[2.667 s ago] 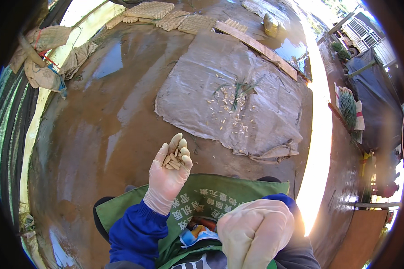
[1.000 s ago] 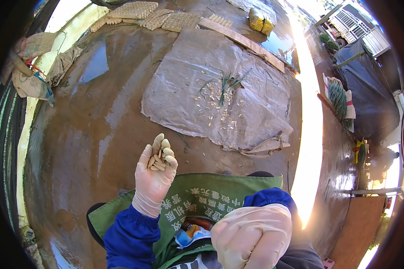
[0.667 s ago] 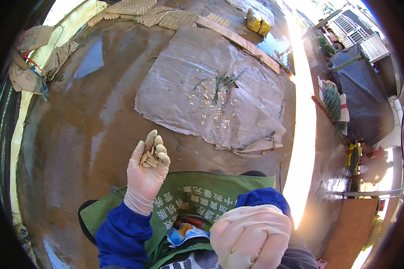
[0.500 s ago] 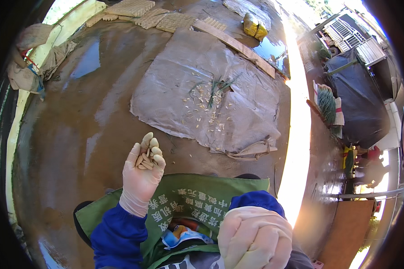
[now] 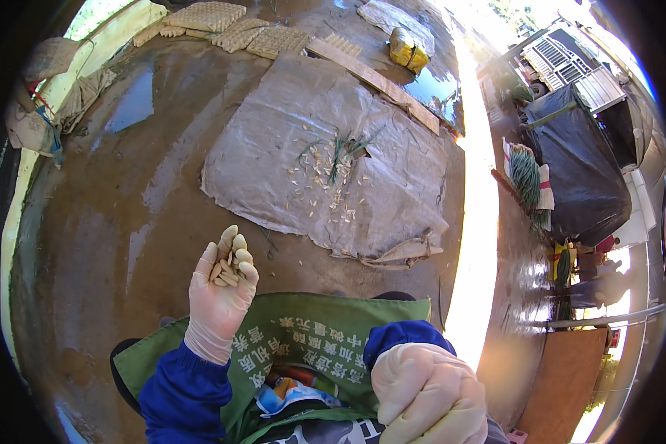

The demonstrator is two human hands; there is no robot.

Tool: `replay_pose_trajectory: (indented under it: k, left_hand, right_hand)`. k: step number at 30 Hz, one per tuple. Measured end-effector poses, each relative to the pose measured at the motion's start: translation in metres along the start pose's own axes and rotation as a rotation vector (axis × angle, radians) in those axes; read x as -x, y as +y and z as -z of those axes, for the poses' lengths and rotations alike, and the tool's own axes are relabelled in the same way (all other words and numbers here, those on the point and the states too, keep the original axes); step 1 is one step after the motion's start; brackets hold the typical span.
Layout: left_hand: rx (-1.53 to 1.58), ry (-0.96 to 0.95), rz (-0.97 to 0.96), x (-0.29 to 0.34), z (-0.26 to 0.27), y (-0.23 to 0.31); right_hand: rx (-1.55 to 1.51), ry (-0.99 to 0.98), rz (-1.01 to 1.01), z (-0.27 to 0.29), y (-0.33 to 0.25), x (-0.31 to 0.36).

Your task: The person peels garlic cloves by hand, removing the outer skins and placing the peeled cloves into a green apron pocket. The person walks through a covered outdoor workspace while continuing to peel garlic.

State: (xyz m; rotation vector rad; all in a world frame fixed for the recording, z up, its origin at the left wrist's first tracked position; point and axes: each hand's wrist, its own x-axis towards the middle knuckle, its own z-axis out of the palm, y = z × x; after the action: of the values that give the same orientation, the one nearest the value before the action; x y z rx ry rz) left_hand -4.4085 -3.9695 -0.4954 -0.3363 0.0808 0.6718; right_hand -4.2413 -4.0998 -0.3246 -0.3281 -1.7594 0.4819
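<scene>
My left hand (image 5: 218, 307), in a thin whitish glove, is cupped palm up with its fingers curled round several small, pale, oblong pieces (image 5: 226, 275). Their exact kind cannot be made out. Close to the camera at lower right is my right hand (image 5: 429, 392), gloved alike and closed into a fist. Whatever it may hold is hidden by its fingers. Between my forearms a green cloth (image 5: 307, 325) with pale printing spreads over my lap. Beyond the hands, a greyish sheet (image 5: 259, 177) lies on the ground, strewn with similar pale pieces (image 5: 333, 196) and a few green stalks (image 5: 339, 159).
Wet brown ground (image 5: 89, 259) surrounds the sheet. A plank (image 5: 377, 85) lies along its far edge, near egg trays (image 5: 207, 16) and a yellow bundle (image 5: 408, 52). At right stand bundled green stalks (image 5: 524, 174), a dark covered heap (image 5: 577, 170) and people (image 5: 596, 288).
My left hand has shifted slightly left and down in view, still cupped round the pale pieces. My right fist has turned a little. The whole scene has slid slightly left.
</scene>
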Motion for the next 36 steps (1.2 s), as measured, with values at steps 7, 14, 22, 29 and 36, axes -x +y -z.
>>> replay_pose_trajectory:
  k: [7, 14, 22, 29, 36]
  left_hand:
    - [-0.001, 0.007, -0.007, 0.0, -0.001, 0.0]
    - [-0.015, 0.001, -0.005, -0.001, 0.0, 0.0]
    - [0.005, -0.008, 0.007, 0.001, 0.0, 0.001]
    - [-0.027, -0.013, 0.012, -0.003, -0.003, -0.002]
    - [-0.028, -0.049, 0.037, -0.003, -0.012, -0.01]
  right_hand:
    - [0.138, 0.319, 0.298, -0.027, 0.03, -0.019]
    - [-0.022, -0.143, 0.157, 0.012, 0.012, -0.006]
    - [1.264, 0.564, -0.441, 0.068, 0.066, 0.004]
    - [1.179, 0.446, -0.524, 0.079, 0.085, 0.042]
    - [1.049, 0.101, -0.601, 0.033, 0.096, 0.016]
